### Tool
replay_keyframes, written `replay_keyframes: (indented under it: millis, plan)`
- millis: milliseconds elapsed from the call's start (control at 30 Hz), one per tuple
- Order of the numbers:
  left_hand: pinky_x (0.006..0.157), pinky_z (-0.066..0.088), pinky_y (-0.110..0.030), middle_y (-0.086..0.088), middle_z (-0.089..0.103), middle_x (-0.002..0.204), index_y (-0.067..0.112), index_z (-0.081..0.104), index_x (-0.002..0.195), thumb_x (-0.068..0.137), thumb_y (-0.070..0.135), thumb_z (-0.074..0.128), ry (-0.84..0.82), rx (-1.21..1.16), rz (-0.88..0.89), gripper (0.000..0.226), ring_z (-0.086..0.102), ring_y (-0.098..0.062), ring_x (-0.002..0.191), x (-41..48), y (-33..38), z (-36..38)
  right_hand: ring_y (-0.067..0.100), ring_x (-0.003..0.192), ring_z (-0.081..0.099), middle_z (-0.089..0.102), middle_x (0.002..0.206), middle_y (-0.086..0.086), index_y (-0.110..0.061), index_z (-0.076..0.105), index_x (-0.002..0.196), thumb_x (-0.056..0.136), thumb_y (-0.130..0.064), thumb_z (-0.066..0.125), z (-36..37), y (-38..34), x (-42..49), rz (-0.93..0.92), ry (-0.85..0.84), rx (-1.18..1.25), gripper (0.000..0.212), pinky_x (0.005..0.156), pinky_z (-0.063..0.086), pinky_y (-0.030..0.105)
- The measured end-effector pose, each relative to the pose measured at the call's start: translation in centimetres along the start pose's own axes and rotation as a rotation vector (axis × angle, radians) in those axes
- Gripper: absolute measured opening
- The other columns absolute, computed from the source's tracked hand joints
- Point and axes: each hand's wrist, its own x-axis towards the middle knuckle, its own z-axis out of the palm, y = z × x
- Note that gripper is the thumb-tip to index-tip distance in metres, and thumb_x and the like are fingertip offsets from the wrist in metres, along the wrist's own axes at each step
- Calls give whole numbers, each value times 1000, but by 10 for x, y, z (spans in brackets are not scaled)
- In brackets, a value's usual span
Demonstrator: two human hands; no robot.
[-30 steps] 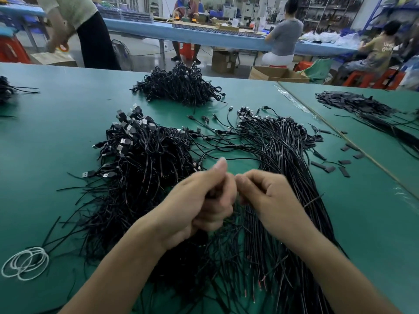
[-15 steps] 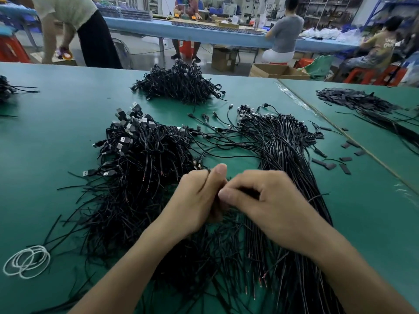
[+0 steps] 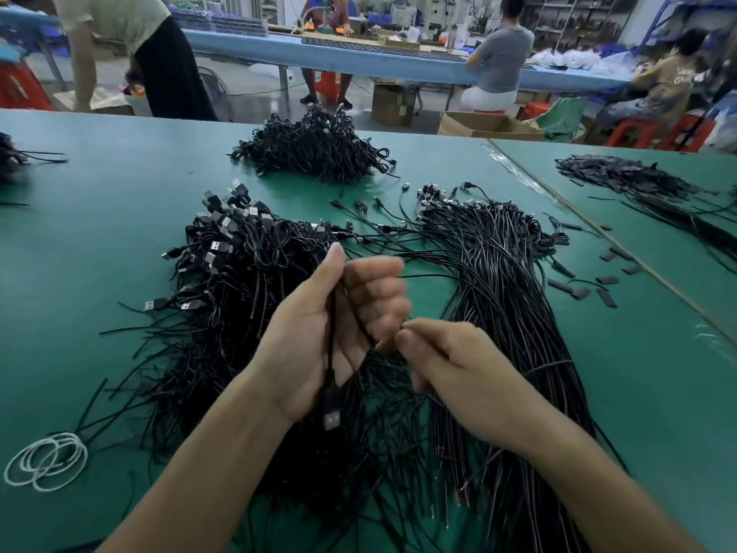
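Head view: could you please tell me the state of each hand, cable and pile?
Left hand: grips USB cable, fingers curled.
USB cable: looped, plug hanging below palm.
Right hand: pinches the cable's other end.
Left pile: tangled heap.
Right pile: wires laid roughly parallel.
White loops: coiled, lying untouched.

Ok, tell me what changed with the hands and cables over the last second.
The left hand has rolled palm-up, its grip now round one USB cable whose plug hangs at the wrist. The right hand has barely shifted and seems to pinch that same cable beside the left fingertips. The cable piles, the white loops and the table stayed as they were.
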Motion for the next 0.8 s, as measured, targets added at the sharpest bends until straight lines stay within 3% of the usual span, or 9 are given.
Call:
replay_keyframes:
  millis: [67,133,200,300,433,533,600,700,800]
  plan:
    - [76,58,-22,-12,75,104,4,72,109,95,41,39,89,89,123,52,73,-20,95,6,-8,-4,6,50,40,51,59,-3,-18,53,74,103,-38,45,0,-3,-4,-19,-93,-122,36,49,38,30]
    - [88,55,-25,-10,72,116,7,64,120,95,38,39,162,260,248,47,68,-22,111,9,-16,-9,6,49,39,50,59,-7,-19,50,72,103,-36,47,-2,-10,-6,-41,-127,-178,35,47,35,25]
    - [86,55,-23,-4,75,109,15,66,114,97,37,40,243,576,327,38,70,-16,106,10,-21,-15,6,51,48,58,62,-10,-21,59,75,101,-37,49,-5,-17,-6,-62,-85,-182,32,50,42,23]
    - [65,53,-23,3,73,73,22,70,80,105,38,41,150,1041,199,42,70,-9,70,6,-26,-14,4,71,61,65,73,-12,-24,70,80,97,-37,58,-15,-19,-2,-126,107,-237,24,64,47,19]
    - [35,36,-16,0,55,45,18,65,56,92,63,35,23,828,-197,65,47,-11,32,-2,-22,-1,3,69,59,65,70,-11,-26,71,75,86,-38,73,-25,-15,6,-184,234,-127,17,64,41,12]
    - [31,21,-15,4,37,37,18,53,51,96,62,39,-78,566,-295,65,28,-6,28,-7,-11,0,3,51,44,55,57,-10,-25,69,74,89,-49,59,-19,-9,8,-142,254,43,30,50,37,24]
    - [31,19,-17,7,37,40,18,52,55,99,52,39,-164,272,-267,57,28,-3,29,-8,-2,0,8,49,39,48,54,-8,-28,67,72,92,-51,48,-10,-7,8,-85,261,99,36,47,31,33]
    - [35,36,-14,6,50,51,17,62,63,100,45,42,-78,1,-117,51,45,-3,37,-3,2,1,5,49,40,52,57,-12,-39,63,71,100,-43,45,5,-7,4,-37,99,45,34,46,34,26]
    - [59,55,-18,-6,73,80,10,76,85,93,41,46,162,137,110,44,71,-14,69,4,-4,-3,8,49,40,52,61,-7,-24,58,76,103,-35,47,12,-9,-3,-33,-120,-78,30,44,36,26]
